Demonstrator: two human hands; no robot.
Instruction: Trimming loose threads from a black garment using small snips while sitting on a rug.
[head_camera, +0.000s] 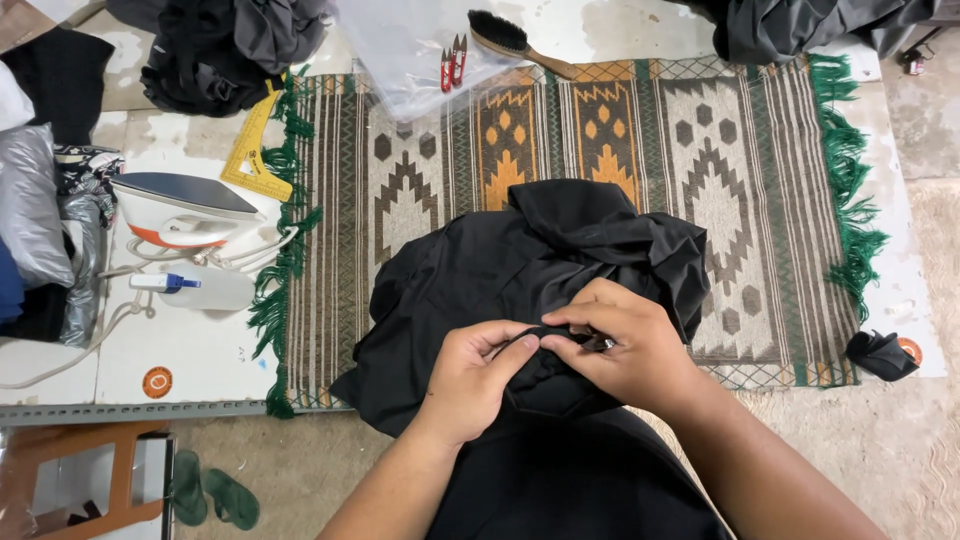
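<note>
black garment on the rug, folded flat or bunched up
Bunched up: the black garment lies crumpled in loose folds, both hands pinching its near edge.

Bright, even light; sharp, soft shadows.

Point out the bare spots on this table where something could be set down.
The patterned rug lies bare right of the black garment that the left hand and right hand pinch, up to its green fringe. A smaller patch sits between garment and plastic sheet. The iron side is crowded.

matt black cloth garment (520, 270) on a coarse woven rug (700, 150).
</note>
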